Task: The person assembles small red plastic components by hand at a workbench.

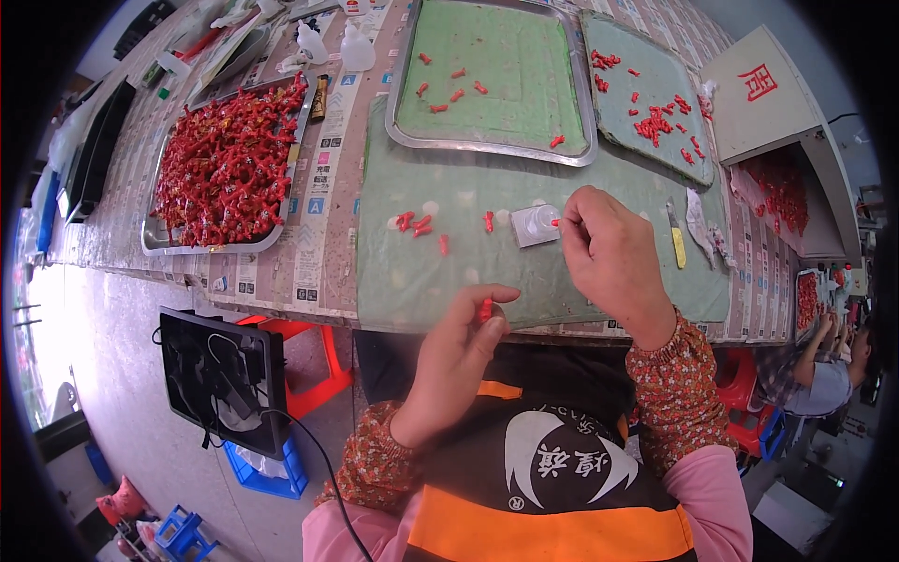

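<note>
My left hand (453,348) holds a small red plastic piece (485,310) between thumb and fingers, just over the table's front edge. Farther right, my right hand (613,258) pinches a second small red piece (555,223), mostly hidden by the fingers. Its tip is at the edge of a small clear dish (534,226) standing on a pale square; whether it touches cannot be told. Several loose red pieces (421,226) lie on the green cloth (403,281) left of the dish. One single piece (488,221) lies close to it.
A steel tray (492,155) with a green lining and a grey-green board (655,84) hold scattered red pieces. Far left, a heaped tray (150,245) stands near white squeeze bottles (358,49). A yellow-handled knife (678,245) and an open box (777,103) are at the right.
</note>
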Tool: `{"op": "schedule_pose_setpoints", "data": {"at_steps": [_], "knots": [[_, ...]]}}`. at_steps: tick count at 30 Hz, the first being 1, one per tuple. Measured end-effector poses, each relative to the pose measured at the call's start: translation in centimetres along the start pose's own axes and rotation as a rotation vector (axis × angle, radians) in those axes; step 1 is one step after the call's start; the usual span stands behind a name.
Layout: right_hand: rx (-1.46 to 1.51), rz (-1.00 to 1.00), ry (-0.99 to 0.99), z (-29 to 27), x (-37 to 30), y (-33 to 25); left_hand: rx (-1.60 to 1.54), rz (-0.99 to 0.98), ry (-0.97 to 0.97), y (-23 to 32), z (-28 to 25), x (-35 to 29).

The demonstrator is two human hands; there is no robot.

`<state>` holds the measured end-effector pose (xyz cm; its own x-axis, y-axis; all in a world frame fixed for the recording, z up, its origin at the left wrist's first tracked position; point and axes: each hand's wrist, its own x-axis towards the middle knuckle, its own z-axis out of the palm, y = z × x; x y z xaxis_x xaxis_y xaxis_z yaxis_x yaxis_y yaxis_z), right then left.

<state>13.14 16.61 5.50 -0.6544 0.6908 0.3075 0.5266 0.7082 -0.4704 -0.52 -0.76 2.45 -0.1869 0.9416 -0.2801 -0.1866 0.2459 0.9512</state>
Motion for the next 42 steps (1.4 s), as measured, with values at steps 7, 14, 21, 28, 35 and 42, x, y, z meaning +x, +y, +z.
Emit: {"op": "schedule_pose_setpoints", "data": {"at_steps": [7,14,21,28,35,42], "knots": [[-0.038,0.005,-0.021,-0.1,0.3,0.0,0.208,0.245,0.034,-0.8,-0.7,0.3],[0.605,0.436,-0.143,-0.9,-0.5,1.6,-0.323,-0.028,-0.025,0.1,-0.4,0.1],[1.035,0.727,-0.215,-1.8,-0.5,2.4,-0.321,-0.001,-0.014,0.2,0.2,0.3],[1.189,0.774,-0.239,-1.4,-0.8,3.1,-0.362,-0.021,0.003,-0.5,0.1,0.1],[0.595,0.343,-0.038,0.3,-0.9,2.2,-0.344,-0.035,0.012,-0.3,0.1,0.0],[0.059,0.044,0.039,0.4,-0.2,0.7,-0.362,-0.021,0.043,-0.6,-0.1,0.0]]}}
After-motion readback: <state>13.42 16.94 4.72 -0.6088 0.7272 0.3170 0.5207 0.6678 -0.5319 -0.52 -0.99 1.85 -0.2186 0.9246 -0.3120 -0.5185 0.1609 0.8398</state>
